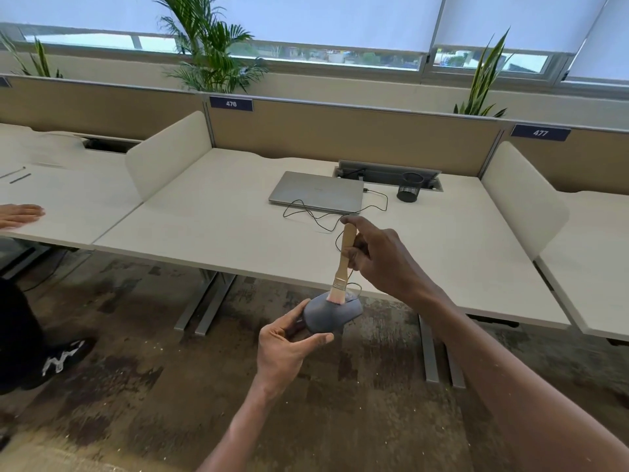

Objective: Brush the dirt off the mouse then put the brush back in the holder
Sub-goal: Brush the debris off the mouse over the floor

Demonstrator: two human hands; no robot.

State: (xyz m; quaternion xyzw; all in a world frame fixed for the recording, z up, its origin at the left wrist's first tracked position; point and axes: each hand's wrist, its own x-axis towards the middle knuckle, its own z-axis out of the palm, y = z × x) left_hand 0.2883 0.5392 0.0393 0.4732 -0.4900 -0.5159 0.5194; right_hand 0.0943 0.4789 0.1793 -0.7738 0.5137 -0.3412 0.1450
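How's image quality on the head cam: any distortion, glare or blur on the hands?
Head view: wide-angle bend, the desk edges and window frames curve toward the borders; soft daylight through the blinds, no hard shadows or glare; the brush, mouse, left hand and right hand look reasonably sharp, the overall image slightly soft, and the holder is small but legible.

White desk [211,212]: bears a closed grey laptop [316,192] near its back edge, a black mesh holder [410,187] just right of it, and a thin black cable [316,216] trailing forward.
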